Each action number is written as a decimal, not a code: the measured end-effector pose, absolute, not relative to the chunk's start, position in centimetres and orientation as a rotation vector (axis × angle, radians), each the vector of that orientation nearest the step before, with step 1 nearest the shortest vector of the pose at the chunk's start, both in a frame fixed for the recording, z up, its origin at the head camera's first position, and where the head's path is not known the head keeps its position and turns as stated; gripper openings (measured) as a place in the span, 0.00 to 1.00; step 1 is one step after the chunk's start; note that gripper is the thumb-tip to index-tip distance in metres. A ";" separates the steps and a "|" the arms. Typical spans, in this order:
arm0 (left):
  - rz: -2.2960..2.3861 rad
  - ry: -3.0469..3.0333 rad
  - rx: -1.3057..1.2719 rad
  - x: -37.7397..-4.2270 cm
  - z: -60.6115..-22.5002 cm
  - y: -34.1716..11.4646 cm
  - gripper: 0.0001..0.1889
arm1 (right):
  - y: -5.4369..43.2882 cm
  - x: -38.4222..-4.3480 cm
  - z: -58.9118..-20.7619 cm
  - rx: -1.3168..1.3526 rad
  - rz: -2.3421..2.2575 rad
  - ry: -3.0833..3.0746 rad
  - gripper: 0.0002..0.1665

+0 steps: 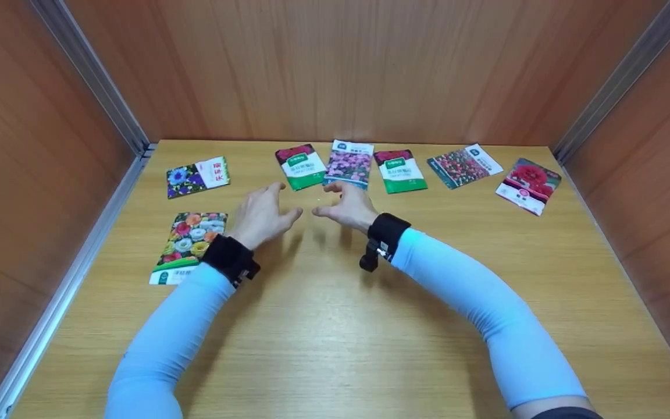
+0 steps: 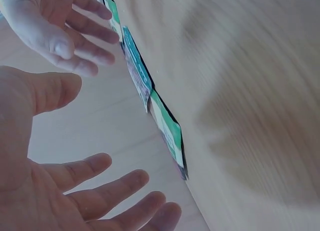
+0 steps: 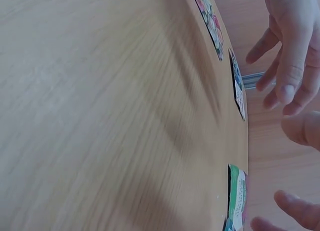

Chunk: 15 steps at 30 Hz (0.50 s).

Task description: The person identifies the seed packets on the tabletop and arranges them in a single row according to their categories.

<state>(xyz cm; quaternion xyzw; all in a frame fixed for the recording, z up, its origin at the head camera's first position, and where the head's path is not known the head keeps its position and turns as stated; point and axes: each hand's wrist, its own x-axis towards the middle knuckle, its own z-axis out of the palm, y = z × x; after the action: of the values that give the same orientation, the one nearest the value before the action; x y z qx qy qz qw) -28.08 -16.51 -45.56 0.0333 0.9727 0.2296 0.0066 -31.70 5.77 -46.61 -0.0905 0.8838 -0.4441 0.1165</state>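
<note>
My left hand (image 1: pixel 260 216) hovers above the table with its fingers spread, holding nothing. It is nearest a flower seed packet with multicoloured blooms (image 1: pixel 195 235), partly covered by the wrist. To the right, my other hand (image 1: pixel 349 207) is also raised with nothing in it, thumb toward the left hand. Beyond its fingers lies a seed packet with pink-purple flowers (image 1: pixel 349 164), its lower edge partly hidden in the head view. Green-and-white packets lie on either side of that one, a left one (image 1: pixel 303 169) and a right one (image 1: pixel 400 172). In the left wrist view, both hands' fingers (image 2: pixel 107 193) look loosely extended.
A blue-flower packet (image 1: pixel 197 177) lies at the back left. Toward the right are a packet with small red flowers (image 1: pixel 463 166) and one with a large red bloom (image 1: pixel 530 183). Wooden panels (image 1: pixel 335 70) with metal corner rails (image 1: pixel 93 75) enclose the table (image 1: pixel 335 349).
</note>
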 end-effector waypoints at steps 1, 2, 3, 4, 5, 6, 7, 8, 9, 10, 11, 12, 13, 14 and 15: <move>0.728 3.036 0.118 -28.3 -45.6 -16.1 0.42 | 6.0 -31.9 -46.6 -0.254 -1.290 2.603 0.41; 0.735 3.034 0.133 -28.6 -45.7 -15.6 0.42 | 6.2 -32.1 -46.6 -0.242 -1.286 2.617 0.41; 0.742 3.031 0.152 -28.7 -45.9 -15.2 0.42 | 6.5 -32.2 -46.5 -0.227 -1.279 2.635 0.41; 0.751 3.029 0.170 -28.9 -46.1 -14.7 0.42 | 6.8 -32.4 -46.5 -0.210 -1.274 2.651 0.42; 0.767 3.022 0.190 -29.0 -46.3 -14.2 0.41 | 7.1 -32.5 -46.5 -0.191 -1.266 2.671 0.42; 0.776 3.013 0.207 -29.0 -46.6 -13.8 0.40 | 7.5 -32.8 -46.5 -0.171 -1.264 2.684 0.42; 0.789 3.007 0.226 -29.0 -46.8 -13.4 0.40 | 7.9 -33.1 -46.5 -0.148 -1.269 2.698 0.42; 0.796 3.000 0.245 -29.0 -47.0 -13.1 0.38 | 8.4 -33.4 -46.4 -0.116 -1.276 2.705 0.42; 0.802 2.991 0.259 -29.0 -47.2 -12.8 0.37 | 9.0 -33.7 -46.3 -0.083 -1.286 2.716 0.42; 0.799 2.982 0.272 -29.0 -47.4 -12.5 0.37 | 9.6 -34.0 -46.2 -0.047 -1.297 2.726 0.43; 0.790 2.974 0.273 -28.9 -47.5 -12.3 0.36 | 10.3 -34.5 -46.1 -0.015 -1.301 2.739 0.43; 0.772 2.972 0.274 -28.9 -47.6 -12.2 0.36 | 11.1 -34.9 -46.1 0.011 -1.304 2.754 0.44; 0.756 2.975 0.280 -28.9 -47.6 -12.1 0.36 | 12.0 -35.3 -46.0 0.042 -1.309 2.774 0.44; 0.739 2.977 0.281 -28.9 -47.6 -12.0 0.35 | 13.0 -35.7 -45.9 0.075 -1.301 2.794 0.44; 0.724 2.980 0.283 -28.8 -47.7 -11.9 0.35 | 14.1 -36.0 -45.9 0.105 -1.287 2.822 0.44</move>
<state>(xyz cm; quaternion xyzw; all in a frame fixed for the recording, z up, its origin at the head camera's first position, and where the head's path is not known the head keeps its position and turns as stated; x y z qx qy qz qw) -28.83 -11.90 -47.65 0.0919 0.9671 0.2350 0.0308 -36.02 14.11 -45.87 0.0339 0.9091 -0.4147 0.0192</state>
